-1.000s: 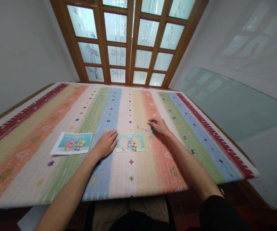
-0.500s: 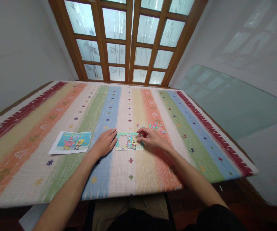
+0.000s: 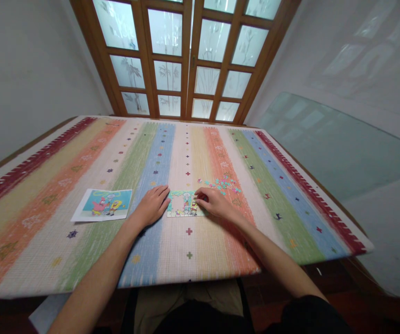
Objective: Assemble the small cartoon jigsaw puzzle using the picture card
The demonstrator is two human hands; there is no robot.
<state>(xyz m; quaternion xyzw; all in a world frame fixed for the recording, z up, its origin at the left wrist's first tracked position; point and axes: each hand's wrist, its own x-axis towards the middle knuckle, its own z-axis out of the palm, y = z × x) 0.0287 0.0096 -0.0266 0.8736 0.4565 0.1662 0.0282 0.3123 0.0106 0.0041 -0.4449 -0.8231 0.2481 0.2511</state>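
Puzzle (image 3: 185, 204) lies partly assembled on the striped bench (image 3: 81, 250). Right hand (image 3: 213, 202) rests curled on its right edge; what it holds is unclear. Left hand (image 3: 153, 207) lies flat, empty, touching its left edge. Loose pieces (image 3: 225, 183) lie near.

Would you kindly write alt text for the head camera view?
A person's right hand rests on a partly built jigsaw puzzle while the left hand lies flat at its left edge. Loose pieces and a reference picture lie on the striped tablecloth.

A cartoon reference picture (image 3: 102, 204) lies on the striped tablecloth (image 3: 64, 185) before frosted wooden-framed doors (image 3: 182, 55).
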